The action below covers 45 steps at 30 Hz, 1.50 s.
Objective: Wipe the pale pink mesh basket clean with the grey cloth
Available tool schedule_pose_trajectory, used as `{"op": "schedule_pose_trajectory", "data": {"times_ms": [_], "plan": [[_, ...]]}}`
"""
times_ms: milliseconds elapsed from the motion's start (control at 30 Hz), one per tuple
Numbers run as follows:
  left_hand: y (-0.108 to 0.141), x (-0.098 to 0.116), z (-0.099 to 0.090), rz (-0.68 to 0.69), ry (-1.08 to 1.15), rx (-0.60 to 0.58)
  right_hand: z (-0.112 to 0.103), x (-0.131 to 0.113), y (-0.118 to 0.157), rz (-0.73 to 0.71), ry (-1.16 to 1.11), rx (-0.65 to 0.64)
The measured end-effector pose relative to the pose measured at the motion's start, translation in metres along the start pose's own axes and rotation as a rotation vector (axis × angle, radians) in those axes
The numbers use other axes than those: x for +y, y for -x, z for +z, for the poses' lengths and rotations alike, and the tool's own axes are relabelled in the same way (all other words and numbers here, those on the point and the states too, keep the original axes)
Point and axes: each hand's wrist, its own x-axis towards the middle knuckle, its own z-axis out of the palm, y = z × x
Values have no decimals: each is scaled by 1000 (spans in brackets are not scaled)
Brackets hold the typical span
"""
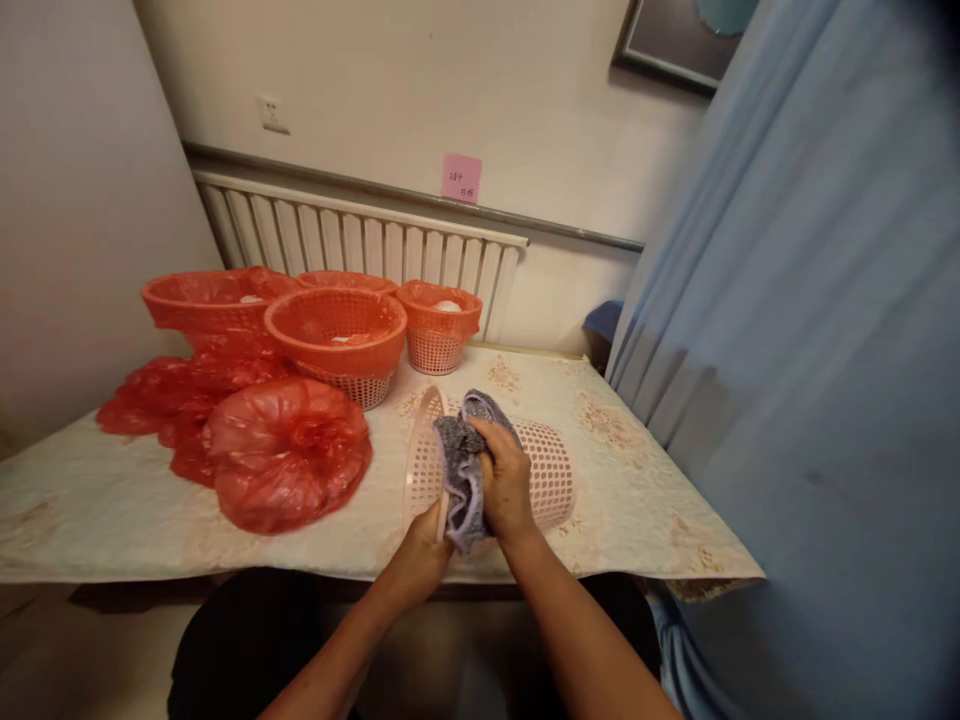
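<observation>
A pale pink perforated plastic basket (551, 468) lies on its side on the table, its wide mouth facing left. My left hand (421, 552) is closed around the near part of its rim. Gripped in my right hand (506, 480) is a grey cloth (463, 470) with a lilac edge, bunched against the outside of the basket just behind the rim. The cloth covers part of the basket wall, and the fingertips of my left hand are partly hidden by the rim and cloth.
Several baskets lined with red plastic bags, such as the front one (337, 325), stand at the back left. Tied red bags (289, 455) lie before them on the floral tablecloth (622, 430). A radiator (360, 230) runs behind; a blue curtain (787, 330) hangs at right.
</observation>
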Motion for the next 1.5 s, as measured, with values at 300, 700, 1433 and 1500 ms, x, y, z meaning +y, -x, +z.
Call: {"op": "schedule_pose_trajectory", "data": {"times_ms": [300, 700, 1433, 1500], "plan": [[-1, 0, -8, -35, -58, 3, -75, 102, 22, 193, 157, 231], [-4, -5, -11, -17, -53, -27, -27, 36, 94, 69, 278, 250], [8, -35, -17, 52, -66, -89, 14, 1, -5, -4, 113, 113], [6, -27, -16, 0, -22, -95, 15, -1, 3, -5, 122, 97]]}}
